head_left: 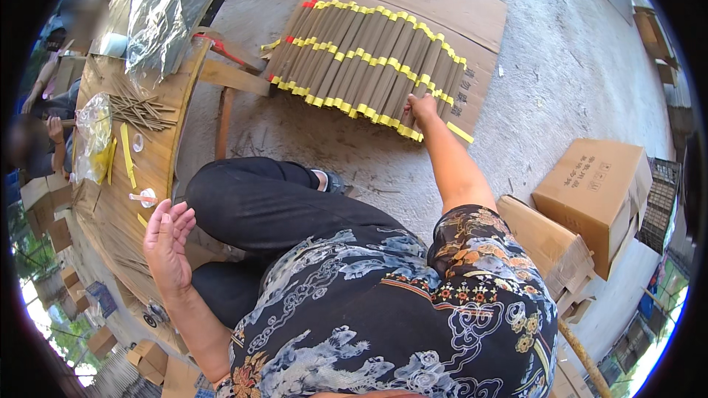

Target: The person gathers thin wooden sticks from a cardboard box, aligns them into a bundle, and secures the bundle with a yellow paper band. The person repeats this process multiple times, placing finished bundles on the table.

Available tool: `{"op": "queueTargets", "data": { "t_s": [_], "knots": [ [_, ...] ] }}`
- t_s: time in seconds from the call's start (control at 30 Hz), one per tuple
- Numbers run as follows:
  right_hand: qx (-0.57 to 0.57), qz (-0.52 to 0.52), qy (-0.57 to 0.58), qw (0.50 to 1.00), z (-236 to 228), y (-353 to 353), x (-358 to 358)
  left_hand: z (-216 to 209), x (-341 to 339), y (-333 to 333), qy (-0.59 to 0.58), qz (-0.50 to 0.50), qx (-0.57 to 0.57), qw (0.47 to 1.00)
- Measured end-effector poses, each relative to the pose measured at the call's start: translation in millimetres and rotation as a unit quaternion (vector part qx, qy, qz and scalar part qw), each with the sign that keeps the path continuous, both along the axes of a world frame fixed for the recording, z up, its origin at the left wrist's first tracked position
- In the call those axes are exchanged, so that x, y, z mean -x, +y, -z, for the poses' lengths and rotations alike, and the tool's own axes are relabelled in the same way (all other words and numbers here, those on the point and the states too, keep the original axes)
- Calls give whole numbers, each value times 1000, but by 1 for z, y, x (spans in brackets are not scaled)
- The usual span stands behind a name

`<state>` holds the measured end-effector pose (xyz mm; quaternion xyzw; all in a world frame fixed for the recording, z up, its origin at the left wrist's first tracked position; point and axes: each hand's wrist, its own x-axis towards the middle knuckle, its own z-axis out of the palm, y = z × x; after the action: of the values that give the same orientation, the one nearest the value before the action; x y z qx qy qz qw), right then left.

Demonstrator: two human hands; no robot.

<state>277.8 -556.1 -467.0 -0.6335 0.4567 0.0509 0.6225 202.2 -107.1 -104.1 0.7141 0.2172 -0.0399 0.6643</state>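
Checking from my console: where does the row of slender brown stick bundles with yellow bands (361,59) lie?

On the flat brown cardboard sheet (476,44), ahead of my camera; the long axes run mostly away, leaning right.

Which grip is nearer?

My bare right grip (422,108), at the row's near right part, fingers bent; whether they've closed on a bundle, I can't tell. My bare left grip (169,247) is loosely spread, visibly empty, near the wooden tabletop (157,161).
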Motion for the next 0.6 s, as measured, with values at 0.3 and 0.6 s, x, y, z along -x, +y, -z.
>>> {"op": "queueTargets", "data": {
  "t_s": [0.3, 0.6],
  "knots": [
    [229, -217, 166, 934, -18, 4, -22, 2, 16, 8, 3, -42, -2, 999],
    [226, -191, 84, 952, 88, -55, -5, -9, 47, 44, -12, -90, 0, 996]
  ]
}}
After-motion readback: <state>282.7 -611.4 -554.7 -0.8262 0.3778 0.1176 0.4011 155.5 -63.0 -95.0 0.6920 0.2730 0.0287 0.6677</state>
